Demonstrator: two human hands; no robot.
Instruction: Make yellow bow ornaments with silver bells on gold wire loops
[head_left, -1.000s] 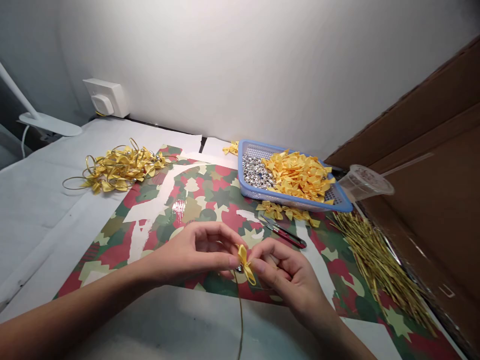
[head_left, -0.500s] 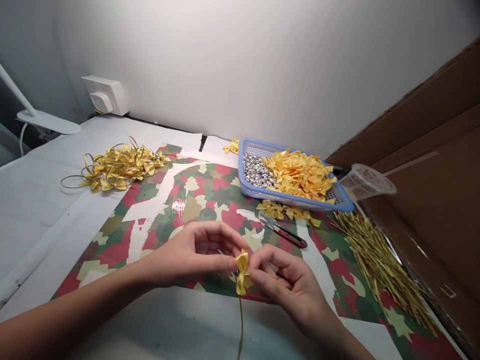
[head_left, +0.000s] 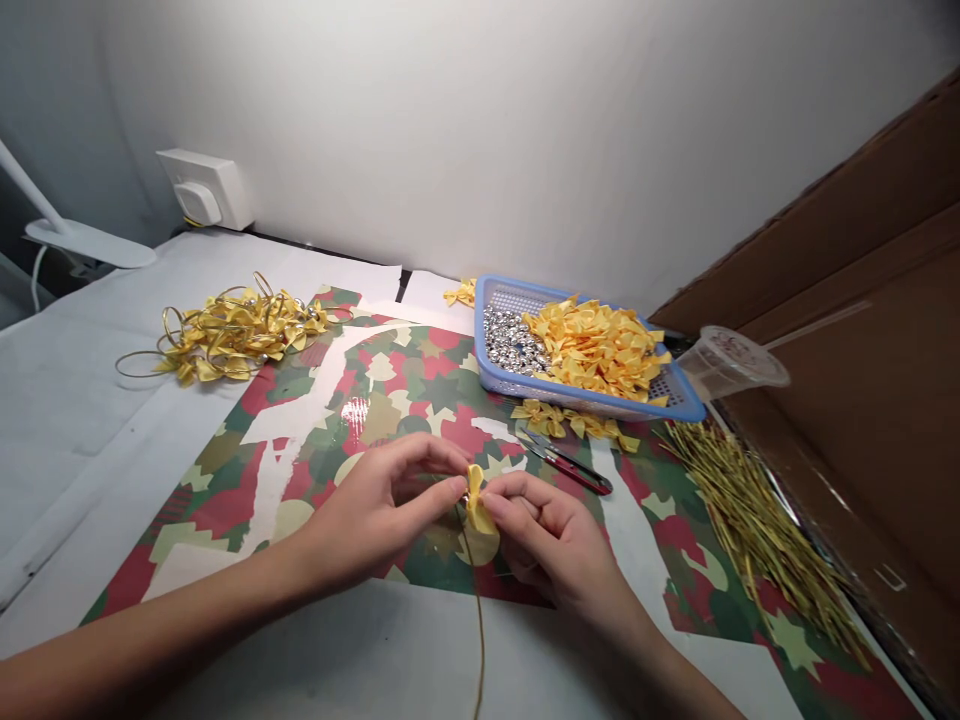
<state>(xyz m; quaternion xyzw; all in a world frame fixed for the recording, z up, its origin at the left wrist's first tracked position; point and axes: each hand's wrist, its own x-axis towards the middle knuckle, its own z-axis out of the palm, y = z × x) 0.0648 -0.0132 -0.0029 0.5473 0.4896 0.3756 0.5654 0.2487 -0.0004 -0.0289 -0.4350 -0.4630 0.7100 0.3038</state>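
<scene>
A yellow ribbon bow (head_left: 478,500) is held upright between my two hands above the patterned sheet. The thumb and fingers of my left hand (head_left: 397,495) pinch at its left side, where a bit of a silver bell shows. My right hand (head_left: 544,525) grips the bow's right side between thumb and forefinger. From the bow a thin gold cord (head_left: 480,630) hangs down toward the bottom edge. What the curled fingers cover is hidden.
A blue basket (head_left: 487,375) holds silver bells (head_left: 514,340) and yellow bows (head_left: 600,350). Red-handled thread snips (head_left: 570,468) lie before it. At right are gold cords (head_left: 757,530) and a clear plastic cup (head_left: 739,362); at left, a pile of corded bows (head_left: 232,335).
Both hands have risen slightly with the bow, which has turned a little. The bell and more of the cord now show at its left side.
</scene>
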